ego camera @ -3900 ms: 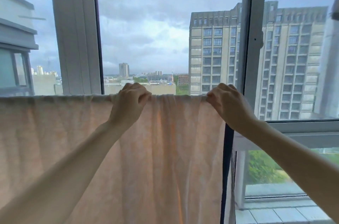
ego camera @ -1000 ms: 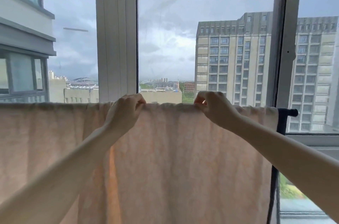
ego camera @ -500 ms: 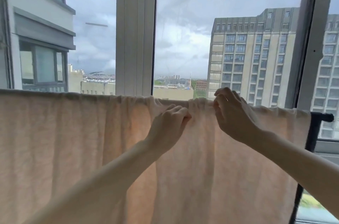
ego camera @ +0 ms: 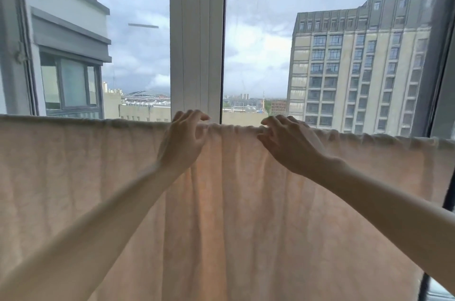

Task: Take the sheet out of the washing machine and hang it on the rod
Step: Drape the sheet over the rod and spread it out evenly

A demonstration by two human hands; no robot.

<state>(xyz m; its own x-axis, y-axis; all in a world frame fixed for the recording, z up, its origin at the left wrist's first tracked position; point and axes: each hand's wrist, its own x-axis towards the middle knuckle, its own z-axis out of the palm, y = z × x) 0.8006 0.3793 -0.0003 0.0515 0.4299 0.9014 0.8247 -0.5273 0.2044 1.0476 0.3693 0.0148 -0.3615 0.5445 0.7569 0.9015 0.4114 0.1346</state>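
Note:
A pale peach sheet (ego camera: 98, 189) hangs over the rod, which is hidden under the sheet's folded top edge. The cloth spreads across nearly the whole width of the view, with soft vertical creases in the middle. My left hand (ego camera: 183, 139) is at the top edge near the centre, its fingers arched loosely above the fold and holding nothing. My right hand (ego camera: 288, 144) is a little to the right, with relaxed, slightly curled fingertips touching the gathered fold.
Right behind the sheet is a large window with a white frame post (ego camera: 197, 42). A dark upright of the drying stand (ego camera: 424, 287) shows at the lower right. Buildings stand outside the glass.
The view has swung left. Both hands have let go of the bunched fold they were pinching, and their fingers have loosened. The sheet lies more evenly spread along the rod.

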